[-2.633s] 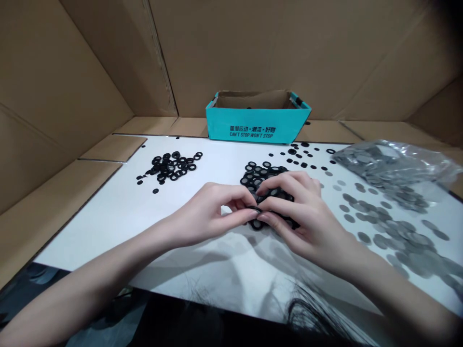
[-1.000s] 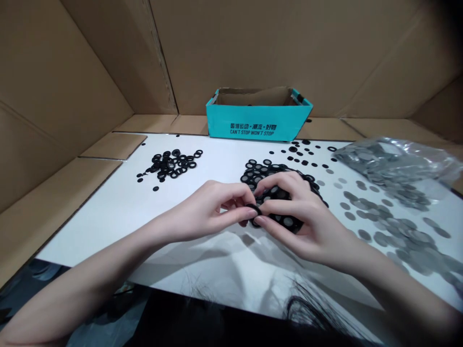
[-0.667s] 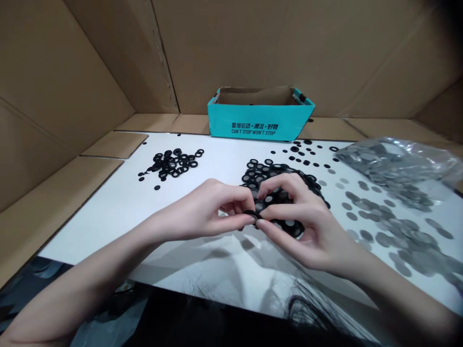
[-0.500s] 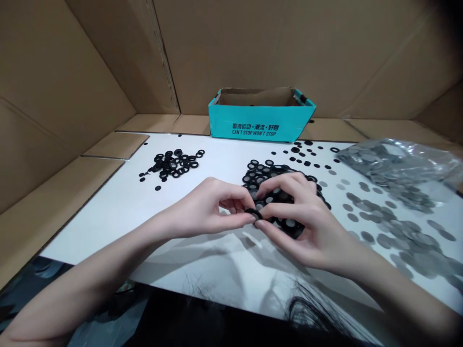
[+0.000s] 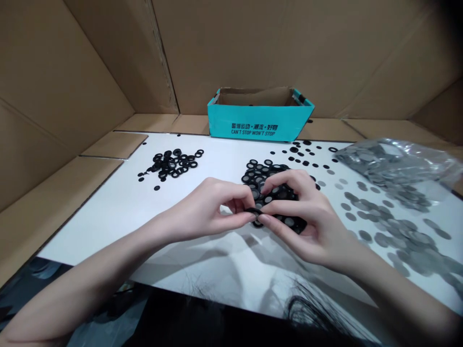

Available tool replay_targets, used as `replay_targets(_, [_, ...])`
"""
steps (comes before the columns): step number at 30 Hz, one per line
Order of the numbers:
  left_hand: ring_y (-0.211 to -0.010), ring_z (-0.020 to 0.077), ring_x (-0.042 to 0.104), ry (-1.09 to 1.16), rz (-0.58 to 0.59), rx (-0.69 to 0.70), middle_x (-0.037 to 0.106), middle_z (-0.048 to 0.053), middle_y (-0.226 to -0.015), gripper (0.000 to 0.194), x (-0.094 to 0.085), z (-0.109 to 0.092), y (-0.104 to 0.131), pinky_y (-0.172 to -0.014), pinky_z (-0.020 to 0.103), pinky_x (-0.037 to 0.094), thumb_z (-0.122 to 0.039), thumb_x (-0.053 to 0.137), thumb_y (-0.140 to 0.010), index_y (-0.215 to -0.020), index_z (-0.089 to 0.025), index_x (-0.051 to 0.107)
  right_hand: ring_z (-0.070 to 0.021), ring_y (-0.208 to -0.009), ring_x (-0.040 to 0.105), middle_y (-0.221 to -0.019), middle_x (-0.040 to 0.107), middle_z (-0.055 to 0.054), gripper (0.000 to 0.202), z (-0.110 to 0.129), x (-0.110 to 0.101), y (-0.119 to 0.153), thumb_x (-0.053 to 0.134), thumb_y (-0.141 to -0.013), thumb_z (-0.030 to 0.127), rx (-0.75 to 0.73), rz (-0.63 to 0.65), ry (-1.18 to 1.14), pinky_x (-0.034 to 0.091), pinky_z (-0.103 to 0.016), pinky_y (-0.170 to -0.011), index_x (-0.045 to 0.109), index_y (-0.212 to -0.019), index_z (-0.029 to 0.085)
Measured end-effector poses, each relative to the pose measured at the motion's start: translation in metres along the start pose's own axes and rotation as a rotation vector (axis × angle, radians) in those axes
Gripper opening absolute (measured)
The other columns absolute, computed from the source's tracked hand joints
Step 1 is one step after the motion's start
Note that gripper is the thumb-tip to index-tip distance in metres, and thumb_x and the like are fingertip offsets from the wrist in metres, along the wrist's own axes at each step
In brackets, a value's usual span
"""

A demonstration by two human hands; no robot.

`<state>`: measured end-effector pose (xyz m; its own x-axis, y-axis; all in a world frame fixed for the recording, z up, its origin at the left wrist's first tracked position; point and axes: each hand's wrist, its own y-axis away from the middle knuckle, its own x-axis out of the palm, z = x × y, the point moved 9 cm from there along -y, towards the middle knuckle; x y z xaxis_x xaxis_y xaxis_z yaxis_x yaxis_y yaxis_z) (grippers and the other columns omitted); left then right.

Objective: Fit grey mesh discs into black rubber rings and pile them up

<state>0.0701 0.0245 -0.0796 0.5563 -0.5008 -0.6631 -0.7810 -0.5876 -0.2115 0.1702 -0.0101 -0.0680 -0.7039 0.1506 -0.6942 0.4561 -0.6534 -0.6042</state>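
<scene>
Between the fingertips of both hands is a black rubber ring [image 5: 254,211], held tilted just above the table. My left hand [image 5: 220,205] pinches its left edge with thumb and forefinger. From the other side, my right hand [image 5: 304,212] grips the ring's right edge between thumb and forefinger, its other fingers curled above. Whether a disc sits inside the ring is hard to make out. Behind and under my right hand spreads a pile of black rings with grey discs in their centres [image 5: 258,168], partly hidden by the hand.
A pile of black rings [image 5: 175,166] lies at the left. Loose grey discs [image 5: 401,224] cover the right side below a clear plastic bag [image 5: 390,159] of discs. A turquoise box [image 5: 258,120] stands at the back. Small black discs [image 5: 306,163] are scattered near it. Cardboard walls [image 5: 289,48] surround the table.
My right hand has shifted slightly and its curled fingers have lifted a little. The ring has tilted a bit between the fingertips. The piles are unchanged.
</scene>
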Motion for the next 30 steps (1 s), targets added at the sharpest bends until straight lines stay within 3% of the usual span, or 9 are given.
replay_targets(4, [-0.077, 0.0099, 0.063, 0.120, -0.053, -0.027, 0.068, 0.003, -0.087, 0.010, -0.002, 0.004, 0.000, -0.072, 0.019, 0.051, -0.019, 0.059, -0.092, -0.091, -0.011, 0.064, -0.0280, -0.093, 0.055, -0.096, 0.062, -0.013, 0.018, 0.000, -0.001, -0.001, 0.060, -0.090, 0.017, -0.007, -0.025, 0.086, 0.040, -0.048, -0.076, 0.069, -0.074, 0.016])
replay_targets(20, [-0.064, 0.0068, 0.062, 0.159, -0.048, -0.049, 0.065, -0.001, -0.072, 0.006, 0.001, 0.004, -0.001, -0.060, 0.015, 0.050, -0.016, 0.059, -0.092, -0.089, -0.012, 0.062, -0.0236, -0.086, 0.057, -0.089, 0.063, -0.008, 0.015, 0.002, -0.008, -0.001, 0.062, -0.087, 0.015, 0.005, -0.083, 0.060, 0.043, -0.045, -0.076, 0.065, -0.073, 0.019])
replay_targets(23, [-0.067, 0.0084, 0.066, 0.199, -0.094, -0.001, 0.068, 0.001, -0.077, 0.009, -0.004, 0.001, -0.001, -0.065, 0.017, 0.054, -0.017, 0.062, -0.091, -0.097, -0.011, 0.064, -0.0221, -0.086, 0.057, -0.088, 0.064, -0.007, 0.015, -0.006, -0.007, -0.001, 0.061, -0.088, 0.015, 0.078, -0.065, -0.006, 0.045, -0.042, -0.075, 0.064, -0.075, 0.021])
replay_targets(27, [-0.073, 0.0110, 0.069, 0.188, -0.141, 0.129, 0.071, 0.004, -0.088, 0.028, -0.008, -0.009, 0.000, -0.072, 0.020, 0.058, -0.020, 0.076, -0.082, -0.107, -0.012, 0.065, -0.0208, -0.088, 0.060, -0.090, 0.064, -0.006, 0.016, -0.016, -0.004, 0.000, 0.059, -0.090, 0.019, 0.171, -0.050, -0.183, 0.051, -0.037, -0.076, 0.065, -0.077, 0.022])
replay_targets(30, [-0.073, 0.0104, 0.068, 0.063, -0.203, 0.200, 0.073, 0.004, -0.088, 0.022, -0.013, -0.016, 0.003, -0.073, 0.019, 0.057, -0.021, 0.076, -0.082, -0.101, -0.013, 0.067, -0.0208, -0.088, 0.063, -0.091, 0.064, -0.007, 0.023, -0.021, 0.003, 0.000, 0.057, -0.094, 0.028, 0.233, 0.028, -0.304, 0.052, -0.035, -0.074, 0.066, -0.073, 0.022])
